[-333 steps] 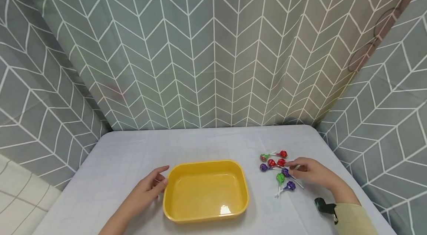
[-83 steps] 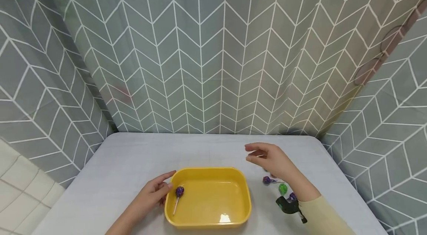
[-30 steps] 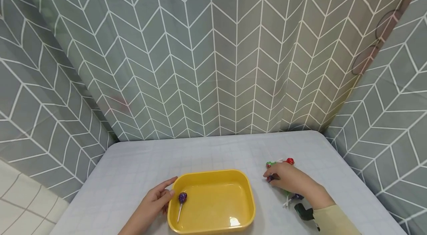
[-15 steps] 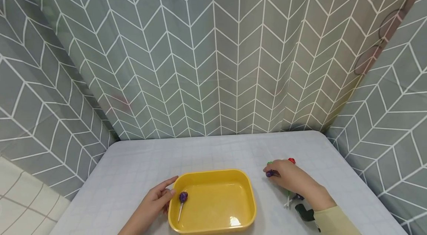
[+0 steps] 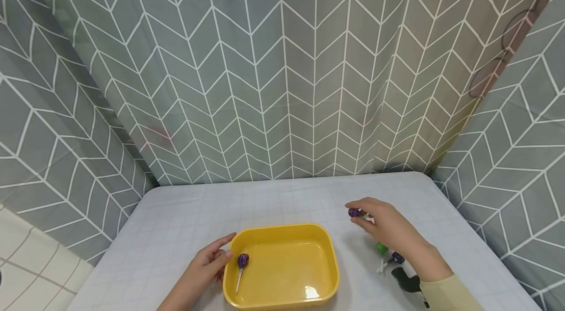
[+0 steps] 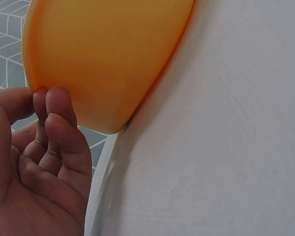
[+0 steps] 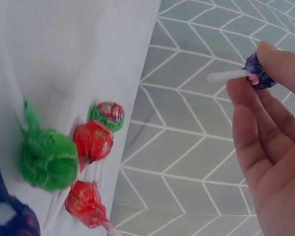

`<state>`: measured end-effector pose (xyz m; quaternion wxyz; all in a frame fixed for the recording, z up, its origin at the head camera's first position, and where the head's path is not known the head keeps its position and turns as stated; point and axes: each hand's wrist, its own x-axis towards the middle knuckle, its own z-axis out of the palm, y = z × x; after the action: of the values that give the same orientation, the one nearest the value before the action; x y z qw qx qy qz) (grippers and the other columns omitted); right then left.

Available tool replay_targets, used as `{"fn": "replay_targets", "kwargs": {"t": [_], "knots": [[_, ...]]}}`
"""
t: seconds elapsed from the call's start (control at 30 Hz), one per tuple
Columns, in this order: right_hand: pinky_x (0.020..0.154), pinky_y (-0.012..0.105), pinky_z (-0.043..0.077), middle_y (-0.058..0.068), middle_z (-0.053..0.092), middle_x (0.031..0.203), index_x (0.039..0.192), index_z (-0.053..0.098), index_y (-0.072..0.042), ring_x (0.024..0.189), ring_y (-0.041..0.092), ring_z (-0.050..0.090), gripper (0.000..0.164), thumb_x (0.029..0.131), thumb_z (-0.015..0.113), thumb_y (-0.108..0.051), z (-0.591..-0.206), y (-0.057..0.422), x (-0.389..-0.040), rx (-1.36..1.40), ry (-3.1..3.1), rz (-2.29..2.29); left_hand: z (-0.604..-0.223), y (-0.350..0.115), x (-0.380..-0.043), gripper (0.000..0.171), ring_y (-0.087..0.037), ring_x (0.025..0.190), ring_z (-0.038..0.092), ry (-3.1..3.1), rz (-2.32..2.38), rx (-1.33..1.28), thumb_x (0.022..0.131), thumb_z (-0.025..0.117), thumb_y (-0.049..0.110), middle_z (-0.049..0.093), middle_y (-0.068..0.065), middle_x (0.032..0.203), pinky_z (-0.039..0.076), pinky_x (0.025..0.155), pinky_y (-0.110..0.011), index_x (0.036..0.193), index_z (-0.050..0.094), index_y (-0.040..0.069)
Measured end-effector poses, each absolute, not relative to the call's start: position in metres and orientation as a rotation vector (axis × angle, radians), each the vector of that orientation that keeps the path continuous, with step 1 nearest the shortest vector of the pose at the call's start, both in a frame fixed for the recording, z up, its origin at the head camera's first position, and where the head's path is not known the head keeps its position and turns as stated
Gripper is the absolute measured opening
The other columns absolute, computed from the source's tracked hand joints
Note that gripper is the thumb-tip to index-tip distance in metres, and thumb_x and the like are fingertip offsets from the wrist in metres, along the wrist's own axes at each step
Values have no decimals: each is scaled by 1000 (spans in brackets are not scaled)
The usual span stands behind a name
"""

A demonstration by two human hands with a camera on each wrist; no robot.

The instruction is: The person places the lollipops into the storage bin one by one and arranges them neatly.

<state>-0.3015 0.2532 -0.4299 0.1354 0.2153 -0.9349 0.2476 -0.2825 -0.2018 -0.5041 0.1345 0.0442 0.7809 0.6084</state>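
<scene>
My right hand point(image 5: 388, 225) pinches a purple-wrapped lollipop point(image 5: 354, 212) between thumb and fingertips, raised above the table. In the right wrist view the lollipop's white stick point(image 7: 226, 76) points left, away from the fingers. At the left side of a yellow tray point(image 5: 287, 267), my left hand point(image 5: 206, 263) grips the rim, and the left wrist view shows its fingers point(image 6: 59, 105) bent against the outer wall. Inside the tray another purple lollipop point(image 5: 243, 260) lies near the left wall, its stick toward the front.
Several lollipops lie on the white-covered table right of the tray: a green one point(image 7: 50, 160), red ones point(image 7: 93, 141), a red-and-green one point(image 7: 109, 115) and a purple one point(image 5: 397, 257). A black strap device point(image 5: 406, 280) sits at the right wrist. Grey patterned curtains point(image 5: 282, 80) surround the table.
The right hand earlier reached over the pile and took hold of a purple lollipop; now it has lifted it up and slightly away. The left hand stays at the tray.
</scene>
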Motion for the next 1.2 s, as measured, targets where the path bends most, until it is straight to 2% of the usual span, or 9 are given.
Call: {"fn": "replay_targets", "kwargs": {"t": [0.27,0.47,0.83,1.2], "knots": [[75,23,55,-13,66,103,115,72,-20,87,3,64,28,87,78,-17,-424,249,-297,656,-2645,916,-504,-202,-282,68,-21,64,54,2277,1747,143,96,62,44,59,-11,80,51,56,-29,151,41,11],[71,23,55,-7,65,105,112,71,-22,83,8,64,27,86,79,-21,-420,246,-294,568,-2658,1085,-504,-202,-282,68,-21,64,54,2264,1756,145,96,62,44,59,-11,80,50,56,-29,151,41,11],[72,24,55,-5,68,95,108,69,-15,84,16,65,28,85,80,-27,-419,236,-291,504,-2660,1351,-505,-204,-282,67,-20,64,53,2244,1765,166,97,62,42,59,-11,81,50,56,-28,151,40,10],[76,25,56,-2,69,106,118,69,-17,90,14,67,36,86,78,-32,-421,226,-287,600,-2673,1455,-503,-205,-282,66,-20,64,53,2248,1761,189,97,61,42,59,-11,80,50,56,-29,151,40,10]]}}
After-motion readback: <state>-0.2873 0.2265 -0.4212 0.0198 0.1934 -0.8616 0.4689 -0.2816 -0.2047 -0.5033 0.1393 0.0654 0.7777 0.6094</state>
